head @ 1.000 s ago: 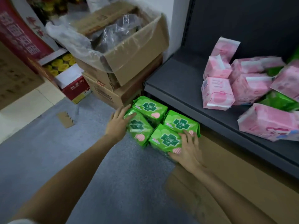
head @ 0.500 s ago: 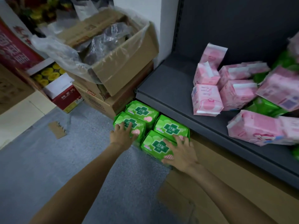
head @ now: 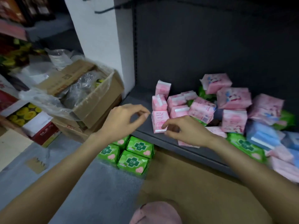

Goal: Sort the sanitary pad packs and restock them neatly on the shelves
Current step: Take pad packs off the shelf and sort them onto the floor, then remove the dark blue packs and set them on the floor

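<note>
Head: cardboard box [head: 90, 101] beside shelf [head: 178, 143]

Both the left hand [head: 123, 119] and the right hand [head: 188, 132] hover loosely curled beside pink packs [head: 160, 121] on the dark shelf [head: 142, 97].

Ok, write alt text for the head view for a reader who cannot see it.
A person's left hand and right hand reach, holding nothing, toward a small pink plastic pad pack at the edge of a dark grey metal shelf heaped with pink, green and blue packs. Four green plastic pad packs sit grouped on the grey floor below.
</note>
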